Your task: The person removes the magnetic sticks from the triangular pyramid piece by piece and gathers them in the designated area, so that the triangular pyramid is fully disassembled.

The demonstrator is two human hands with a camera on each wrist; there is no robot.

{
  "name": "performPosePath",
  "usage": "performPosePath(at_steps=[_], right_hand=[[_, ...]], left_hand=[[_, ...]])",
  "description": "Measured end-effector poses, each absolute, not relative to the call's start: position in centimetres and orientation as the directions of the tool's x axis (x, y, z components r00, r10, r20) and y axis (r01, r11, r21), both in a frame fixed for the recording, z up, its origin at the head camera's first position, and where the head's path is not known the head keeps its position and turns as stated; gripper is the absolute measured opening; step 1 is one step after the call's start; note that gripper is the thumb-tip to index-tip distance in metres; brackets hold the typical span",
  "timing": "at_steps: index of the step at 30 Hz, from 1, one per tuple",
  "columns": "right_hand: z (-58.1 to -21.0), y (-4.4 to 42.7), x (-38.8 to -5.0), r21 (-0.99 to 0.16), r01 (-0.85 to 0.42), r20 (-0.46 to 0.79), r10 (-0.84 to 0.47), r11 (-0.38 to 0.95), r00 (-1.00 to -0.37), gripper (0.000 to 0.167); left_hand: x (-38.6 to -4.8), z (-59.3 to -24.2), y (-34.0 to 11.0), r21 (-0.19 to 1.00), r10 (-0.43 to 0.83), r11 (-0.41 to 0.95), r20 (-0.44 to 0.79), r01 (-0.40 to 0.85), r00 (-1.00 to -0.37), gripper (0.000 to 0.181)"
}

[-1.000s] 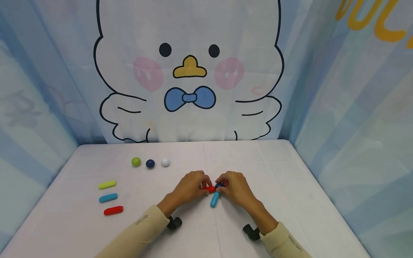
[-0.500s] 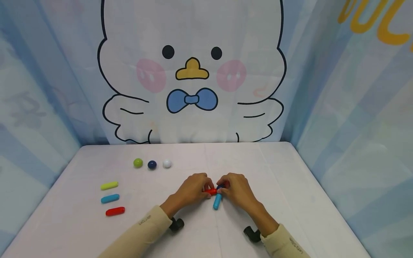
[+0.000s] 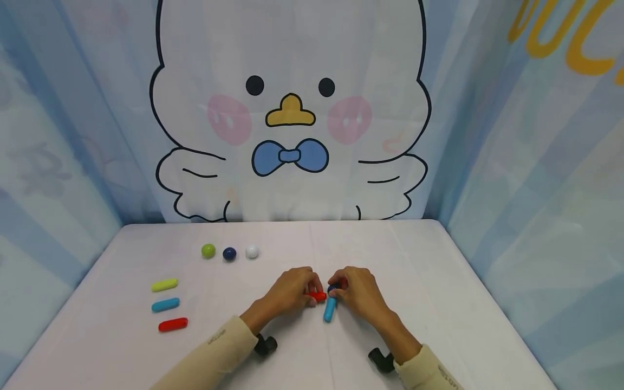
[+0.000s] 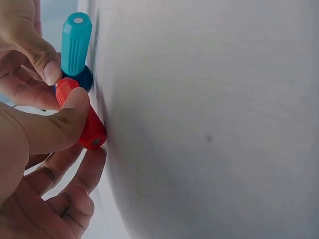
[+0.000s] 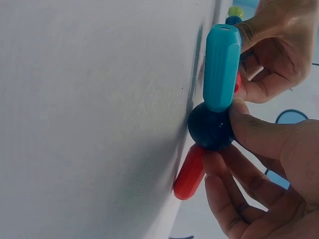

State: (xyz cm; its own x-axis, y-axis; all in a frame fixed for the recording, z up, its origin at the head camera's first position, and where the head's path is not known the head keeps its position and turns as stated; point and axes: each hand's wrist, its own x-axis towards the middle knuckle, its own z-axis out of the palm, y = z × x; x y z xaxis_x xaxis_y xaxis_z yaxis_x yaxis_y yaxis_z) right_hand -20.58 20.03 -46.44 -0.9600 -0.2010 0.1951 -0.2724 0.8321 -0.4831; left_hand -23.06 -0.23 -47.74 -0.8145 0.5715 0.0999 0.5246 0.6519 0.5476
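Note:
My right hand (image 3: 359,295) pinches a dark blue ball (image 5: 207,128) between thumb and fingers. A light blue rod (image 5: 221,69) is joined to that ball and points toward me in the head view. A red rod (image 5: 188,174) sticks out from the ball's other side, mostly hidden by the right hand in the head view. My left hand (image 3: 294,291) holds another red rod (image 4: 93,128) between thumb and fingers, low over the white table. In the head view, a small gap shows between this rod's end and the ball.
Toward the back left lie a green ball (image 3: 208,251), a dark blue ball (image 3: 229,254) and a white ball (image 3: 252,252). Nearer, at left, are a yellow-green rod (image 3: 164,285), a blue rod (image 3: 166,305) and a red rod (image 3: 173,324). Fabric walls enclose the table (image 3: 439,303).
The left hand's red rod, earlier up against the ball in the head view, now sits slightly left of it. The right hand keeps its grip on the ball. The head view has shifted slightly.

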Motion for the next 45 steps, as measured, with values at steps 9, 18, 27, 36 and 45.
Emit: performPosePath(at_steps=[9,18,27,36,45], right_hand=[[-46.4,20.0,-20.4,-0.496,-0.275,0.193,-0.204,0.824,-0.96,0.018],[-46.4,20.0,-20.4,-0.492,-0.263,0.188,-0.193,0.83,-0.963,0.017],[-46.3,19.9,-20.3,-0.505,-0.252,0.177,-0.187,0.825,-0.966,0.017],[-46.4,20.0,-20.3,-0.502,-0.277,0.21,-0.196,0.819,-0.958,0.017],[-46.3,19.9,-20.3,-0.496,-0.28,0.211,-0.199,0.822,-0.957,0.017]], left_hand=[[-22.6,-47.6,-1.1,0.531,0.541,0.671,0.127,0.518,-0.831,0.021],[-21.7,-47.0,-3.0,0.504,0.506,0.705,0.136,0.499,-0.852,0.022],[-20.6,-46.3,-5.2,0.503,0.432,0.75,0.119,0.43,-0.894,0.024],[-19.6,-46.0,-8.2,0.523,0.335,0.782,0.105,0.339,-0.936,0.029],[-19.3,-45.1,-11.5,0.525,0.233,0.819,0.069,0.233,-0.97,0.03]])
